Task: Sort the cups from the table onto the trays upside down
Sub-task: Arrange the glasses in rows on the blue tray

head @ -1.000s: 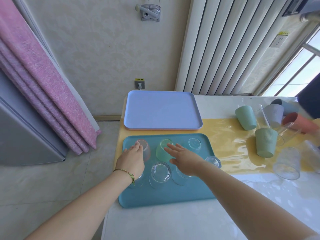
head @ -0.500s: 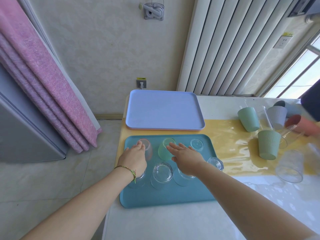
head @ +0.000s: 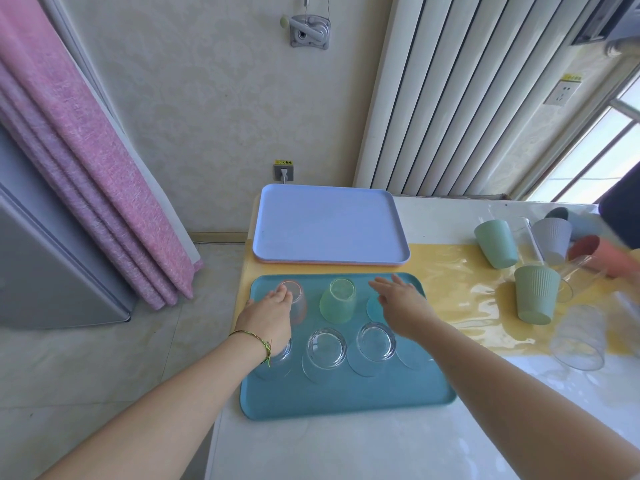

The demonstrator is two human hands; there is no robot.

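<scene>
- Left hand (head: 268, 313) sits at the far left corner of the teal tray (head: 346, 393), fingers together against the near side of the pink-tinted cup (head: 298, 301), thumb off to the side; whether it truly grips, I cannot tell
- Right hand (head: 401, 303) hovers over the teal tray's far right corner, fingers straight and spread, holding nothing
- On the teal tray, all upside down: the pink-tinted cup, a green see-through cup (head: 337, 301) at far centre, two clear glasses (head: 325, 348) (head: 375, 341) in the near row, and another half hidden under the left wrist
- The lavender tray (head: 329, 230) lies just beyond the teal tray with no cups on it
- Off to the teal tray's right, well apart, wait the ribbed green cup (head: 535, 297), mint cup (head: 495, 242), grey cup (head: 552, 239) and a clear cup (head: 578, 341)
- Risk, as I judge it: the cups stand close, so a nudge to the pink one could knock it into the green one
- Also, the left wrist lies low over the hidden glass; lifting carelessly could drag or tip it
</scene>
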